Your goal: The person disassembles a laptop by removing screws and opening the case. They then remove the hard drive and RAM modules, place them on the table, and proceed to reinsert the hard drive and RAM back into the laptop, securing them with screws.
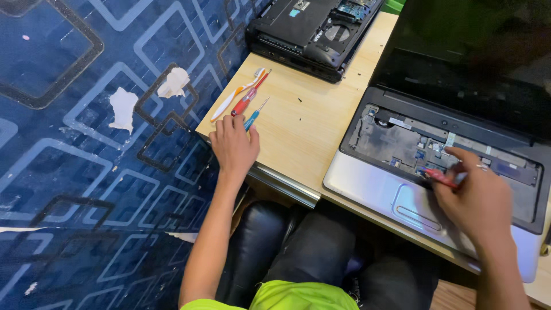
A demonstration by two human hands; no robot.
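The open laptop (402, 189) sat at the right end of the pale wood-grain surface (310, 132), its keyboard gone — a grey tray of small chips and ribbon connectors lay bare under the glossy dark screen, with a smooth silver palm rest and rounded touchpad below. The right hand (476, 201) hovered over that tray, fingers pinched around a slim red-handled tool (439, 177) whose tip pointed into the tray. Well left of the laptop, the left hand (232, 146) rested half-curled on the surface's corner, fingertips touching a thin blue screwdriver (253, 117). Just beyond lay a red screwdriver (248, 96) and a white-and-orange toothbrush (232, 99), side by side. Behind the laptop, at the far edge, a second black laptop (313, 31) lay upside down — fan showing.
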